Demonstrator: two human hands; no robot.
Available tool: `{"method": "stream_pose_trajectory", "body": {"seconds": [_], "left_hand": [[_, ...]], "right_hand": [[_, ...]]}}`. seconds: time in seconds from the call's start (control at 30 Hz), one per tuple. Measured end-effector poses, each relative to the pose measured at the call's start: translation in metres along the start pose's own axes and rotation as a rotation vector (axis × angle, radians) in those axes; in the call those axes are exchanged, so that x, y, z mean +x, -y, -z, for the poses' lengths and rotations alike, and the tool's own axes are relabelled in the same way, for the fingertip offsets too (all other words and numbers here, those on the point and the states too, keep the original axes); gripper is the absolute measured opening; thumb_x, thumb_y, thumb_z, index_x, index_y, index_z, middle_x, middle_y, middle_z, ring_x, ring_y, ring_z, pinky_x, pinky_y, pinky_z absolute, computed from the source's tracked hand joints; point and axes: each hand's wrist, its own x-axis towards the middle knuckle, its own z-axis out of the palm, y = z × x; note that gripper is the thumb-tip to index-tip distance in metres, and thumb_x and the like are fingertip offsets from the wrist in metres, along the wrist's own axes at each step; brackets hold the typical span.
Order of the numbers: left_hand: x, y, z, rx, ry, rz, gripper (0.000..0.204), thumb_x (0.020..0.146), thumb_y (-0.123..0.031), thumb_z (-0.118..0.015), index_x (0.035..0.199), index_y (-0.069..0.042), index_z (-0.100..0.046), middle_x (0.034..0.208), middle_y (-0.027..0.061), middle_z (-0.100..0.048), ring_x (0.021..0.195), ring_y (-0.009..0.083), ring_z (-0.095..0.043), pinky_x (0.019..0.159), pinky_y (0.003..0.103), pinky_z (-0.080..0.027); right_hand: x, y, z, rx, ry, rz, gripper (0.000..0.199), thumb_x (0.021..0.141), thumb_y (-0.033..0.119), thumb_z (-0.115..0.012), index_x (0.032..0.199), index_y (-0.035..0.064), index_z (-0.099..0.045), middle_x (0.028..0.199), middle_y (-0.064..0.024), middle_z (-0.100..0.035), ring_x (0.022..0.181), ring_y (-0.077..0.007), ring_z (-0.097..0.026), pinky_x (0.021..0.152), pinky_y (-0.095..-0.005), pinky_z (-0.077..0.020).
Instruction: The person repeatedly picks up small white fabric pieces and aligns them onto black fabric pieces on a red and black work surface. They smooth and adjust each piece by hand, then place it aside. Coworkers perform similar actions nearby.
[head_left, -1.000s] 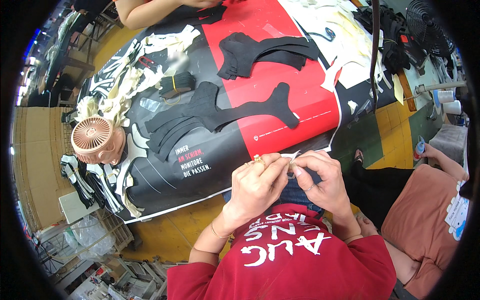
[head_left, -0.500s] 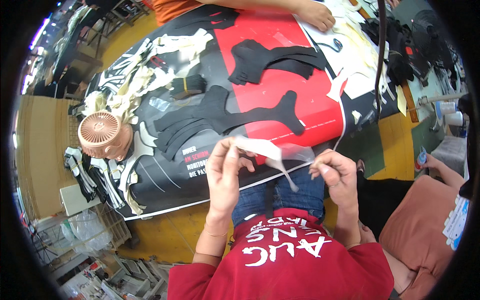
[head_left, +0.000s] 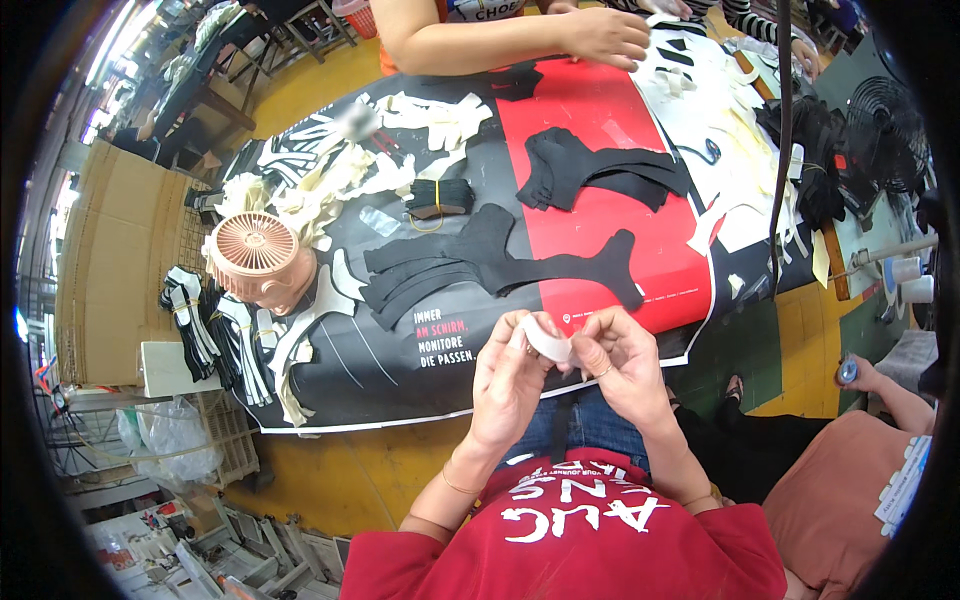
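Note:
In front of my red shirt, both hands meet at a small curved white strip (head_left: 546, 341), thin and bent like cloth or film. My left hand (head_left: 508, 380) pinches its left end between thumb and fingers. The fingertips of my right hand (head_left: 622, 368) are closed on its right end, near a pale see-through edge. Just beyond, on the table, lie fanned black fabric pieces (head_left: 430, 275), one long piece (head_left: 570, 268) reaching over the red area. Another stack of black cut pieces (head_left: 590, 170) lies farther back.
A pink fan (head_left: 257, 255) stands on the table's left, by cream fabric scraps (head_left: 330, 195). A rubber-banded black bundle (head_left: 440, 197) lies behind the fanned pieces. Across the table, a co-worker's hand (head_left: 605, 38) reaches over white sheets (head_left: 690, 110). A dark cable (head_left: 783, 130) hangs at right.
My hands have come together; the white strip and clear film, stretched between them before, are now bunched at my fingertips. The co-worker's arms show more, and the whole view has shifted.

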Motion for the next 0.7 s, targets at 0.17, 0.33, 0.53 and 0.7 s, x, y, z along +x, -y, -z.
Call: {"method": "stream_pose_trajectory", "body": {"seconds": [0.17,0.33,0.53,0.7], "left_hand": [[0.001,-0.006,0.01,-0.25,-0.058,-0.021,0.019,0.105,-0.025,-0.047,0.113,-0.009,-0.053,0.11,0.0085,-0.055,0.1,0.0198,-0.057,0.082,0.033,-0.05],[0.008,-0.001,0.007,-0.368,-0.118,-0.074,0.032,0.106,-0.038,-0.044,0.118,-0.01,-0.055,0.137,0.0153,-0.053,0.121,0.0264,-0.055,0.094,0.04,-0.048],[0.004,0.029,-0.008,0.093,-0.059,-0.029,0.062,0.106,-0.046,-0.042,0.15,-0.002,-0.038,0.138,0.0142,-0.053,0.096,0.014,-0.053,0.082,0.028,-0.044],[0.014,0.017,0.003,-0.082,-0.168,-0.029,0.053,0.11,-0.036,-0.035,0.142,0.004,-0.044,0.14,0.0201,-0.055,0.12,0.0246,-0.057,0.102,0.037,-0.046]], "right_hand": [[0.003,0.006,-0.005,0.148,-0.005,0.098,0.021,0.098,0.008,-0.064,0.113,0.0047,-0.049,0.084,-0.0029,-0.061,0.069,-0.0055,-0.056,0.059,-0.0199,-0.046],[0.008,0.009,-0.006,0.267,0.038,0.056,0.026,0.1,0.007,-0.061,0.118,0.0063,-0.043,0.083,-0.0031,-0.06,0.067,-0.0059,-0.056,0.059,-0.0201,-0.0461],[0.02,0.013,-0.015,0.249,0.036,0.075,0.025,0.101,0.01,-0.06,0.118,0.0069,-0.042,0.084,-0.0033,-0.061,0.067,-0.0068,-0.057,0.059,-0.0201,-0.0468],[0.023,0.014,-0.004,0.189,0.045,0.056,0.025,0.1,0.01,-0.061,0.117,0.0069,-0.042,0.084,-0.0036,-0.061,0.064,-0.0077,-0.057,0.057,-0.0204,-0.0475]]}}
